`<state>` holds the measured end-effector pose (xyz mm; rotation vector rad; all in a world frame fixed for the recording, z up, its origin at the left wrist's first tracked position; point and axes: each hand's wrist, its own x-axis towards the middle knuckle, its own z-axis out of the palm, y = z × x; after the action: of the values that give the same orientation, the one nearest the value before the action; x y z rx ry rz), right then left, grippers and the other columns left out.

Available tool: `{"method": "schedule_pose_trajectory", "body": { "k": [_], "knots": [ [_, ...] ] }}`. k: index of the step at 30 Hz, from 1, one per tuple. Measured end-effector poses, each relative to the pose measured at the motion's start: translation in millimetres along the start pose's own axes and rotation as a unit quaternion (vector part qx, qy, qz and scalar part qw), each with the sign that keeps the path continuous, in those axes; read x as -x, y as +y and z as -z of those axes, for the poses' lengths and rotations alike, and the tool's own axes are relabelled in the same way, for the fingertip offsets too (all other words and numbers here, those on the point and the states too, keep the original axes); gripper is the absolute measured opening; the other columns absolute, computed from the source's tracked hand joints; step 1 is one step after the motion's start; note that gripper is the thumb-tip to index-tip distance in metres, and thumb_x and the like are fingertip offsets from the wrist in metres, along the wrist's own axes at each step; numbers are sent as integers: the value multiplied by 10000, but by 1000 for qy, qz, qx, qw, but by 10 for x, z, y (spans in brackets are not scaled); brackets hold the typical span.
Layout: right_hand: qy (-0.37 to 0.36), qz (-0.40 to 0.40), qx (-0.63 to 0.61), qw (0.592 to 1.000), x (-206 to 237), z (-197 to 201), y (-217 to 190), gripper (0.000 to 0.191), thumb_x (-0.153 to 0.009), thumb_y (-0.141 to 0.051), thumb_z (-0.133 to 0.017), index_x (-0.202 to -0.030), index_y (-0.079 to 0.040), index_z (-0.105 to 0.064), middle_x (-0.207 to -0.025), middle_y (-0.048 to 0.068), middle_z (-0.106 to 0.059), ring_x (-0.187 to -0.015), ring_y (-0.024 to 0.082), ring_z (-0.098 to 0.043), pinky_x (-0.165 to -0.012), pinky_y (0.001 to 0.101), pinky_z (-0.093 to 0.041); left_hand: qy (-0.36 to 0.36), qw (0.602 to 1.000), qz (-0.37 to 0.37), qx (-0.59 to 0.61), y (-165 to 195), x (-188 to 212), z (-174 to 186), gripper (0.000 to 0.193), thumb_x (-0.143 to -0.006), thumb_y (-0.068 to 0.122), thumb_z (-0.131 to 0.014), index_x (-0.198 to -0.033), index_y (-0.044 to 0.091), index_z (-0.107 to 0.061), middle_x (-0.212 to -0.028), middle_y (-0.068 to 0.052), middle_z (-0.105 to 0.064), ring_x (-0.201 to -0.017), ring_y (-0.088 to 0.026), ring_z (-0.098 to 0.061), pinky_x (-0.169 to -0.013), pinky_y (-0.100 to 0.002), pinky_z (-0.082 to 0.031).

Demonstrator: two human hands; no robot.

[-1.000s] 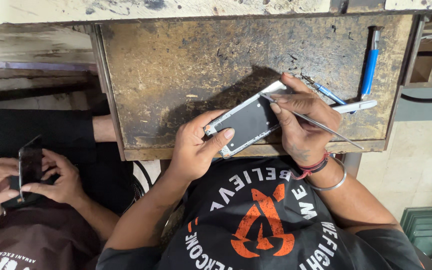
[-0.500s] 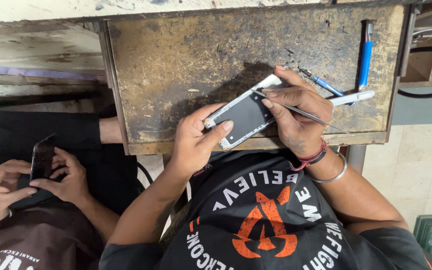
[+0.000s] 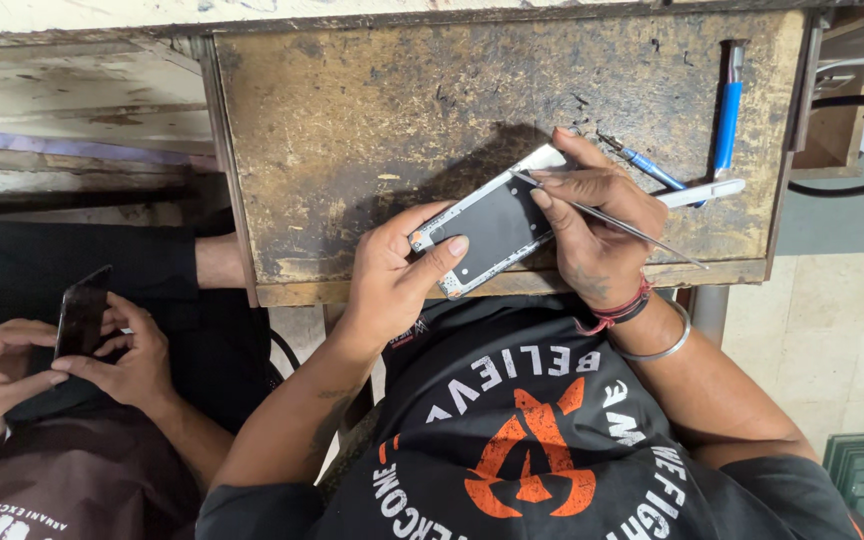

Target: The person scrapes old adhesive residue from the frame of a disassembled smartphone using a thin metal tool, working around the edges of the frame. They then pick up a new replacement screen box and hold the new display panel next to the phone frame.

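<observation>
A disassembled phone (image 3: 492,232) with a dark inner face and a white frame lies tilted at the near edge of a worn metal-topped table (image 3: 352,130). My left hand (image 3: 392,275) grips its lower end, thumb pressed on the frame. My right hand (image 3: 597,225) rests on the phone's upper end and pinches a thin metal pry tool (image 3: 642,235). The tool's tip touches the upper edge of the phone, and its other end sticks out to the right.
A blue-handled screwdriver (image 3: 727,110), a small blue tool (image 3: 645,163) and a white tool (image 3: 702,192) lie right of my hand. At the left, another person's hands (image 3: 102,355) hold a dark phone (image 3: 82,312). Cables (image 3: 852,185) run at the right edge.
My right hand has shifted the thin tool's tip onto the phone's upper edge. The left hand keeps its grip. The other person's phone has tilted more upright.
</observation>
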<state>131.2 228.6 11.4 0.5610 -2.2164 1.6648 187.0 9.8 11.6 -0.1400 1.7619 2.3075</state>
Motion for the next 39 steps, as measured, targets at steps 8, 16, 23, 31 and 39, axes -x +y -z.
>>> {"method": "schedule_pose_trajectory", "body": {
  "k": [8, 16, 23, 31, 39],
  "knots": [
    [16, -29, -40, 999, -12, 53, 75, 94, -1002, 31, -766, -1007, 50, -674, -1037, 189, -752, -1250, 342, -689, -1143, 439, -526, 7, 999, 6, -39, 29, -44, -50, 359, -1007, 116, -706, -1319, -53, -652, -1119, -55, -749, -999, -73, -661, -905, -242, -555],
    [8, -10, -7, 1000, -69, 61, 123, 94, -989, 41, -776, -992, 54, -683, -1001, 186, -748, -1283, 364, -695, -1098, 432, -543, 16, 997, 14, -68, 43, -117, -64, 367, -1001, 122, -710, -1322, -47, -652, -1133, -59, -757, -1020, -71, -663, -934, -245, -548],
    [1, -13, -18, 1000, -95, 88, 129, 82, -1007, 31, -758, -992, 51, -679, -1003, 179, -750, -1203, 335, -716, -1151, 450, -530, 5, 999, 10, -51, 78, -119, -70, 362, -1010, 117, -702, -1327, -50, -650, -1131, -56, -750, -1017, -72, -657, -933, -246, -546],
    [11, -27, -10, 1000, -91, 35, 119, 98, -1005, 36, -769, -1004, 57, -674, -1015, 182, -744, -1235, 364, -696, -1137, 448, -535, 9, 998, 12, -62, 93, -127, -45, 358, -1009, 121, -703, -1320, -50, -654, -1122, -59, -757, -1007, -68, -662, -921, -245, -552],
    [3, -13, -22, 1000, -103, 96, 122, 96, -995, 43, -766, -996, 52, -671, -1016, 182, -748, -1229, 361, -695, -1134, 444, -529, 12, 998, 7, -58, 73, -127, -87, 366, -1004, 116, -710, -1322, -53, -648, -1133, -65, -756, -1022, -74, -666, -937, -248, -550]
  ]
}}
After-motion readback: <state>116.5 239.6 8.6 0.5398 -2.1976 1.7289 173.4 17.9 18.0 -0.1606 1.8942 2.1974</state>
